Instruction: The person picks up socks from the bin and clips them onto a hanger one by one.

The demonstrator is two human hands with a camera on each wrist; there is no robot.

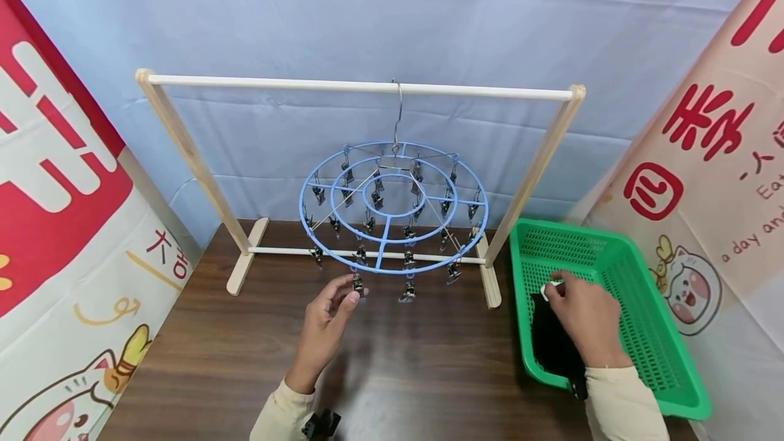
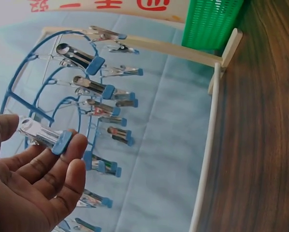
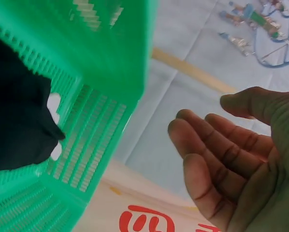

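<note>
My left hand [image 1: 321, 329] is at the front edge of a blue round clip hanger [image 1: 382, 250]. Its thumb and fingers hold a metal clip [image 2: 40, 134] with a blue tip, which hangs from the outer ring. Over the green basket [image 1: 658, 332] is my right hand [image 1: 584, 315]. In the right wrist view its fingers are loosely bent and apart from the thumb, with nothing between them. A black cloth [image 3: 19, 106] lies in the basket, with white pieces [image 3: 53, 102] showing at its edge; in the head view white shows beside the right fingertips.
The hanger's hook [image 1: 399, 107] hangs on the white top bar [image 1: 275, 83] of a wooden stand. Several other clips dangle from the rings. Stand and basket rest on a brown wooden table [image 1: 202, 359]. Pale blue cloth [image 1: 306, 26] hangs behind, with printed banners either side.
</note>
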